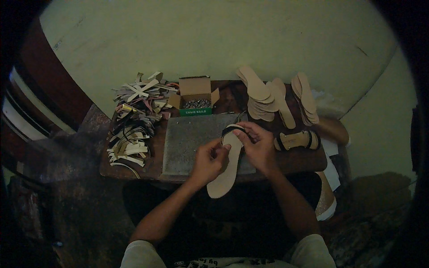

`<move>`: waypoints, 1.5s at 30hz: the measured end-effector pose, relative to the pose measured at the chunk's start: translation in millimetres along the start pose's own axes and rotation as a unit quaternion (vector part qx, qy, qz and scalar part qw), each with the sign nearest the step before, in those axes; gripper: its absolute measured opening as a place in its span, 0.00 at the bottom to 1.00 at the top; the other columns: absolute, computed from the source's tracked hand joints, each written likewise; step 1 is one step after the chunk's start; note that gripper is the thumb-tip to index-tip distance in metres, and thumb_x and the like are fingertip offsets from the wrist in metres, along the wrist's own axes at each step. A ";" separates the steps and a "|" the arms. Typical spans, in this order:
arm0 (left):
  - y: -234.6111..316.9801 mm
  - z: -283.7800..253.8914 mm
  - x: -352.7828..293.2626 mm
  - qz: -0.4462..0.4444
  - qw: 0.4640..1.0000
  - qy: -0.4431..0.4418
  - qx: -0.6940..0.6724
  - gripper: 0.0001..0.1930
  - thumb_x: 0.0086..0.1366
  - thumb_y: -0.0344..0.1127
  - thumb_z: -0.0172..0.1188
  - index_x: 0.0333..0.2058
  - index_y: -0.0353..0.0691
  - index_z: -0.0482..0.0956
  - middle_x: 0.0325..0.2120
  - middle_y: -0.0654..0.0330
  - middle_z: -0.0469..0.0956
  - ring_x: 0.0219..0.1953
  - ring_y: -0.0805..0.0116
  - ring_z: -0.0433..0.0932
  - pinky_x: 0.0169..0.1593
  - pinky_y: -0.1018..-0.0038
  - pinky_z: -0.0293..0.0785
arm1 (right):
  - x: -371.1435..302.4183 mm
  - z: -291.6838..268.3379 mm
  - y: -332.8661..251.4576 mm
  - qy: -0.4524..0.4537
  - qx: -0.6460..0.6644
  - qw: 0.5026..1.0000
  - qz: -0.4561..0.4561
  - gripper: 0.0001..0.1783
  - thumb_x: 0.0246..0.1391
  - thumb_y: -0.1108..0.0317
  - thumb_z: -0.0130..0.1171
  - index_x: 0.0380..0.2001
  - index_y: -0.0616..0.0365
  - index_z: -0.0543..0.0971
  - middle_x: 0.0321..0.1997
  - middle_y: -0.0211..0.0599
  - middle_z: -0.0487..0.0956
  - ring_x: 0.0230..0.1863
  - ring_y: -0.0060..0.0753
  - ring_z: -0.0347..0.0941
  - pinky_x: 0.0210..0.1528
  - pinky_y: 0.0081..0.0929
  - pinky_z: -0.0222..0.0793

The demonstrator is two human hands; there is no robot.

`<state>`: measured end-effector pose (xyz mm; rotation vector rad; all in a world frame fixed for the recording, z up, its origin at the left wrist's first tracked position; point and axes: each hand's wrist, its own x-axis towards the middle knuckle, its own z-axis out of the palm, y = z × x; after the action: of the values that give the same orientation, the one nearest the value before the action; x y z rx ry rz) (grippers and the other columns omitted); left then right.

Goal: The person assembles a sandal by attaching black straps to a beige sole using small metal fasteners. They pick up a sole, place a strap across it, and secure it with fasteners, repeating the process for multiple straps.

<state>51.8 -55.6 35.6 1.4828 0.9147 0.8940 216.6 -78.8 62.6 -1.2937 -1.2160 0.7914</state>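
A tan sandal sole (223, 175) is held up between my two hands, its toe end away from me and its heel towards my lap. Across the toe end runs a dark strap (233, 128). My left hand (212, 160) grips the sole's left edge, thumb on top and fingers curled. From the right, my right hand (256, 146) pinches the strap against the sole with thumb and fingers; the fingers underneath are hidden. Below the sole lies a grey slab (183, 143) on the brown wooden table (295, 164).
Strap scraps (134, 138) heap at the table's left. Behind the slab stands an open cardboard box (195, 94) of metal nails. Stacked tan soles (259, 100) and more soles (305, 98) lie at the back right. A strapped sandal (297, 140) rests nearer, to the right.
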 end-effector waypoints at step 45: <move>-15.3 -31.8 19.2 -0.086 0.989 0.108 -0.050 0.13 0.64 0.39 0.62 0.26 0.34 0.80 0.22 0.63 0.78 0.22 0.78 0.71 0.25 0.76 0.66 | 11.2 1.6 14.7 -0.022 -0.188 0.975 -0.119 0.07 0.42 0.76 0.64 0.27 0.60 0.77 0.36 0.38 0.82 0.36 0.30 0.78 0.41 0.30 0.74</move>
<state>29.8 -23.9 24.1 1.2169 1.1228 0.9707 220.6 -65.3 50.6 -1.4010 -1.5756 0.4296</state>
